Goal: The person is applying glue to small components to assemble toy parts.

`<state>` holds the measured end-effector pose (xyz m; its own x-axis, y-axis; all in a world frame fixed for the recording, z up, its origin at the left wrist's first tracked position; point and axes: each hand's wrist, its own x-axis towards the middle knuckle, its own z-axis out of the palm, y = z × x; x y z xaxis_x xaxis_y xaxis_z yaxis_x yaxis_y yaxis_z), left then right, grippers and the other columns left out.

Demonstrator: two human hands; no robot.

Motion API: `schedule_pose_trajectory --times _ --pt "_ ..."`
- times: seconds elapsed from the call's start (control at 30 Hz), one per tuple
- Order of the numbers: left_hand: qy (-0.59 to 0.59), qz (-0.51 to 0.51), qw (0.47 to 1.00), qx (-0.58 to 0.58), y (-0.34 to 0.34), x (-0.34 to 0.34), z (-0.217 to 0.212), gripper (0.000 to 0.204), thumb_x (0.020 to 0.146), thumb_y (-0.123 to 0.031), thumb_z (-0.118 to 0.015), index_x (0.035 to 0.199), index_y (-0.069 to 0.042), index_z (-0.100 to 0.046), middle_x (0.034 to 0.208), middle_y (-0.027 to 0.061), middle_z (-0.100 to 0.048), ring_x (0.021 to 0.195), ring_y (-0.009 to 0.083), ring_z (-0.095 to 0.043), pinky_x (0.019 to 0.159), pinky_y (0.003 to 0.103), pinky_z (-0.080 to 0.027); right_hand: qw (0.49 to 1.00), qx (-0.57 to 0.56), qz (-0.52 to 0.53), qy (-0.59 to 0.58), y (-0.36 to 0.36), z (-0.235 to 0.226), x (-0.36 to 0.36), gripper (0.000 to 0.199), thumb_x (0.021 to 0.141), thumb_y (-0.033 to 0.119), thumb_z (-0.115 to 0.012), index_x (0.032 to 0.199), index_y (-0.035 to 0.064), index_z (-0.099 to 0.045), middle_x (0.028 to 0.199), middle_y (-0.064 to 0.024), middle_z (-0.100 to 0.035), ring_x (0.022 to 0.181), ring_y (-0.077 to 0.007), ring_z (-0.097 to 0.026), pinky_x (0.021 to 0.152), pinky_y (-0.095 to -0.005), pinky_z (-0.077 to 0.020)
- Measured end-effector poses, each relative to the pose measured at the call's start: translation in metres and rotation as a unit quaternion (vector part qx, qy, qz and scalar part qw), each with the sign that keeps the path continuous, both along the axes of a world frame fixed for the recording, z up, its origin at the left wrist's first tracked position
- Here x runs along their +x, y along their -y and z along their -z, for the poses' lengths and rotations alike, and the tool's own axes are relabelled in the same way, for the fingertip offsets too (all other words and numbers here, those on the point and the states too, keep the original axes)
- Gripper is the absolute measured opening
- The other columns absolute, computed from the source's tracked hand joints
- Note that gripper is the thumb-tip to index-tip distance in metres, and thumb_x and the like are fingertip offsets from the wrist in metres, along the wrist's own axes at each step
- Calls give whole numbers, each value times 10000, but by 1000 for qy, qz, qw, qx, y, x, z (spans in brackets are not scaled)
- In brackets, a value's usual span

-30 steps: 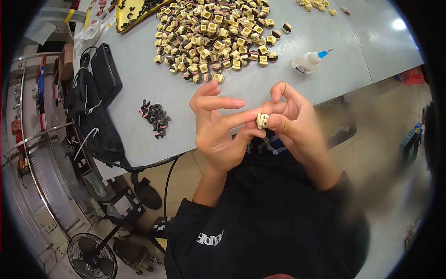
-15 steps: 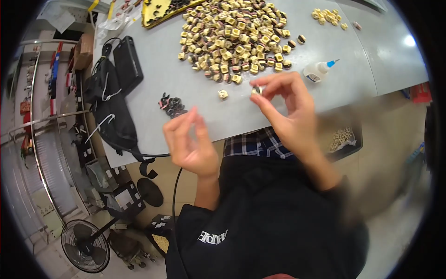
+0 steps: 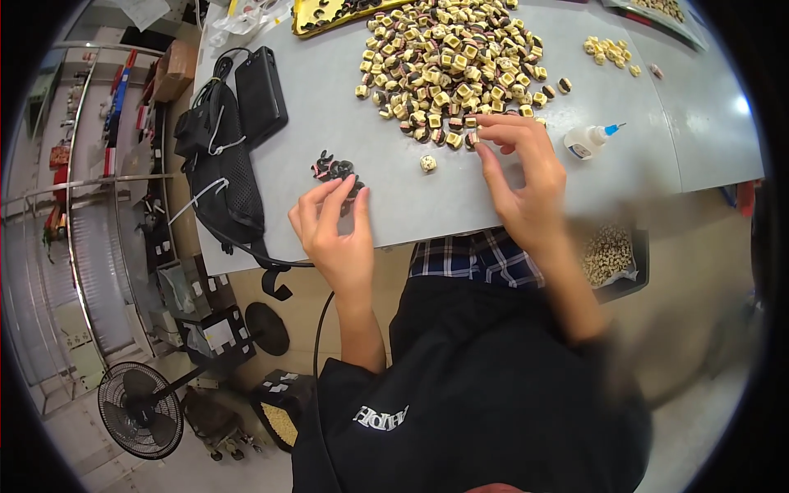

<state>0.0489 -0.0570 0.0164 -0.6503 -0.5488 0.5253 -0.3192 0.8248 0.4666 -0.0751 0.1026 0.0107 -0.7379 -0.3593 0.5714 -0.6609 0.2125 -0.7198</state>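
Observation:
My left hand (image 3: 333, 234) reaches to a small heap of black and pink curved pieces (image 3: 329, 168); its thumb and fingers are apart at the heap's near edge. Whether a fingertip touches a piece I cannot tell. My right hand (image 3: 530, 185) is at the near right edge of a big pile of small cream, black and pink blocks (image 3: 452, 62). Its thumb and fingers are spread, with nothing held between them. On the table between the hands lies a single cream block (image 3: 428, 163). Right of my right hand, a small white bottle (image 3: 585, 142) with a blue needle tip lies tilted.
A yellow tray (image 3: 306, 27) with black pieces is at the far left. Beside it lie a black power bank (image 3: 261, 94) and a black pouch (image 3: 226, 177) with cables. Several cream pieces (image 3: 606, 51) sit far right. A dark bin (image 3: 637, 263) stands below the table's right side.
My right hand has let go of the small block at the pile's edge and its fingers have spread. My left hand has come to the black pieces. The whole view has shifted slightly.

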Motion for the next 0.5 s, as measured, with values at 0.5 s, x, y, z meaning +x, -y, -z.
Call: schedule_pose_trajectory --times 0.5 --pt "-109 26 991 74 -8 -11 1 150 742 50 -620 880 -8 -627 929 86 -591 800 172 -532 617 246 -499 991 -134 -14 20 -16 2 5 157 780 -79 -549 923 -19 -527 937 -155 -613 757 -186 -566 686 -255 -455"
